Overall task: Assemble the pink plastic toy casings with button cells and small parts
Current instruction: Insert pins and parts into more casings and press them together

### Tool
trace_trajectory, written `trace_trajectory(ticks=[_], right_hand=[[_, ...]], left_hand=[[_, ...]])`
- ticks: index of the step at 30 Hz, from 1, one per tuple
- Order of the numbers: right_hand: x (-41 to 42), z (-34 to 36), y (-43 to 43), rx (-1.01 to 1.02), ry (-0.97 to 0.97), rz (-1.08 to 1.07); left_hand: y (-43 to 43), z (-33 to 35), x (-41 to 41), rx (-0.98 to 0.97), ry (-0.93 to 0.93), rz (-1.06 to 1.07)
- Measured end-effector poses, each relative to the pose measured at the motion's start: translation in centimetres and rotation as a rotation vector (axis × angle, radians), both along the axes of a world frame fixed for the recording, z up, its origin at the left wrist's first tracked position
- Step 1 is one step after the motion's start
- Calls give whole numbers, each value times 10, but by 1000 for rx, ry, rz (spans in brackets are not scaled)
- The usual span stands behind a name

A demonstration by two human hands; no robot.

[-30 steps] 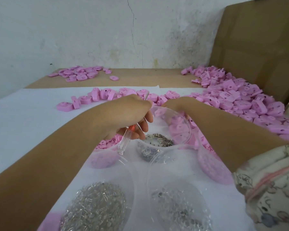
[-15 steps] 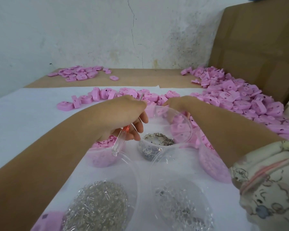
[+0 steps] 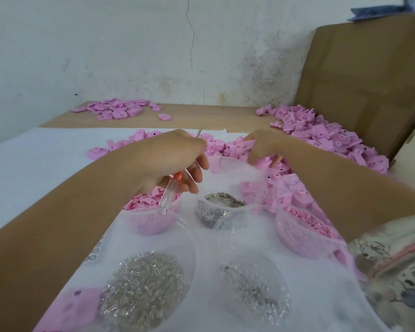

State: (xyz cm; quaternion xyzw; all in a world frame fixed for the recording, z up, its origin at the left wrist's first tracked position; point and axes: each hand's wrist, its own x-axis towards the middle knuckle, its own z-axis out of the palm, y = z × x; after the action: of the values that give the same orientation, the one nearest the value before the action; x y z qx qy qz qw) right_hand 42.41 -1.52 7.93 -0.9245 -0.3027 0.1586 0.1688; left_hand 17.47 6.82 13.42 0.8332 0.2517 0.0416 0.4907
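My left hand [image 3: 175, 159] grips a small screwdriver [image 3: 170, 192] with a clear handle and orange collar; its metal tip sticks up past my knuckles. My right hand [image 3: 261, 144] reaches into the pile of pink casings [image 3: 321, 137] beyond the bowls and pinches a pink casing [image 3: 248, 143] at its fingertips. A clear bowl of small silver metal parts [image 3: 222, 200] sits just below both hands.
Clear bowls hold pink parts [image 3: 151, 207] on the left and pink parts [image 3: 307, 224] on the right. Two near bowls hold clear LEDs [image 3: 141, 286] and small metal springs [image 3: 256, 291]. More casings [image 3: 115, 109] lie on cardboard at the back left. A cardboard box [image 3: 369, 75] stands at the right.
Both hands have moved away from me and slightly up, off the silver parts bowl. My right hand has reached into the casing pile and taken hold of a pink casing.
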Motion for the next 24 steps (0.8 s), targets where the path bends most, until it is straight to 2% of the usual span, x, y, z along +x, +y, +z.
trace_trajectory(ticks=[5, 10, 20, 24], right_hand=[[-37, 66, -29, 102, -178, 66], [-119, 111, -65, 105, -288, 230], [-286, 87, -143, -22, -507, 499], [-332, 70, -163, 10, -475, 599]], left_hand=[[-17, 24, -25, -21, -55, 15], [-49, 37, -66, -30, -81, 16], [-103, 23, -149, -59, -91, 38], [-111, 14, -173, -61, -108, 59]])
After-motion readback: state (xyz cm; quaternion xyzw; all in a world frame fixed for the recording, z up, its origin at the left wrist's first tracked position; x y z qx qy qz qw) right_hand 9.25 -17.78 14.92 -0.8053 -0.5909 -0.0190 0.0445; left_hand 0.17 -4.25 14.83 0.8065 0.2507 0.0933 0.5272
